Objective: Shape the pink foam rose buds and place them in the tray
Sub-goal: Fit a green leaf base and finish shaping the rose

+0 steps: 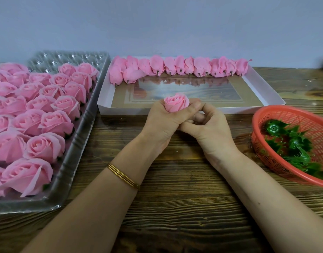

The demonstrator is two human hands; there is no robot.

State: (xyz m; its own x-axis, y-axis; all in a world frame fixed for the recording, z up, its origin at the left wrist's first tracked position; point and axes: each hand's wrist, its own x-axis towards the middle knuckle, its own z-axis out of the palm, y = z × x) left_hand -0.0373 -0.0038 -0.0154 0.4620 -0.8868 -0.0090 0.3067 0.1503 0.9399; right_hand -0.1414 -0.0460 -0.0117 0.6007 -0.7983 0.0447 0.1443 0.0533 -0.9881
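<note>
My left hand (161, 123) grips a pink foam rose bud (176, 103) upright, its petals showing above my curled fingers. My right hand (210, 127) is pressed against the left one, its thumb and fingertips curled in at the bud's lower side; the bud's base is hidden. Just behind the hands lies a white cardboard tray (263, 88) with a row of shaped buds (177, 67) lying on their sides along its far edge, stems toward me.
A clear plastic tray (74, 143) at the left holds several open pink roses (40, 115). A red plastic basket (284, 117) with green leaf calyxes (294, 143) sits at the right. All rests on a dark wooden table (175, 207) against a grey wall.
</note>
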